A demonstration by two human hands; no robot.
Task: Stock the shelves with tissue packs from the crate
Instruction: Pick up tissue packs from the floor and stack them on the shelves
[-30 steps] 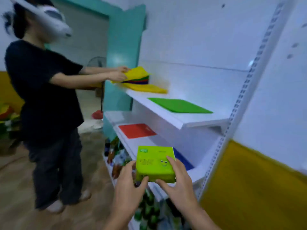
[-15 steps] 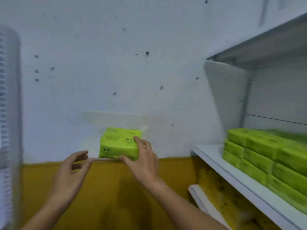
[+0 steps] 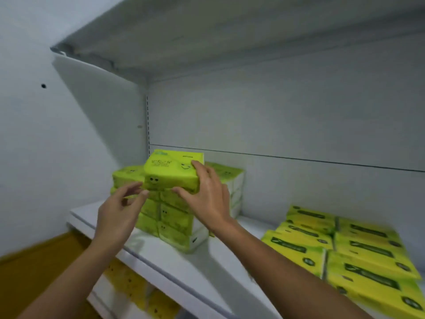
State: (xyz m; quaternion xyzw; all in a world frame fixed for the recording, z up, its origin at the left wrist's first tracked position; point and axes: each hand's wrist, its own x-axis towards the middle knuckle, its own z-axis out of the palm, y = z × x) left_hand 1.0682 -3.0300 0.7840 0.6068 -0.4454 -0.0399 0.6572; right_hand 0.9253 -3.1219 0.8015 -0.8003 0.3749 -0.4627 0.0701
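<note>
Fingers (image 3: 202, 171) of the right hand (image 3: 207, 199) curl over the top of the tissue pack (image 3: 170, 173), thumb under its near edge, gripping its right end. At the left hand (image 3: 117, 215), fingertips meet the pack's lower left corner. Motion blur hides whether they pinch or merely touch, so this cannot be told.

The pack lies level atop the stack (image 3: 174, 222), which stands near the left end of the shelf (image 3: 161, 261). Whether its underside rests on the packs below is unclear.

Step in hand, as judged: seating this pack as the top layer. To do it well:
- Lower it flat and square its near face with the printed faces beneath.
- Draw the thumb out last, so the soft wrapper does not drag.
- Steady the pile with the left fingertips, since a tall column of soft packs is likely to lean.

Surroundings, near to far:
- Yellow goods (image 3: 128, 286) on the shelf below.
- A flat layer of yellow-green packs (image 3: 358, 254) to the right, with bare shelf between it and the stack.
- A neighbouring column (image 3: 126, 176) just beside the stack's left side, and another (image 3: 227, 178) behind it.
- The slotted upright (image 3: 147, 125), the back panel (image 3: 276, 116) and the upper shelf (image 3: 207, 38).

Headroom above the pack looks ample, and nothing appears to block the placement. The crate is out of view.
</note>
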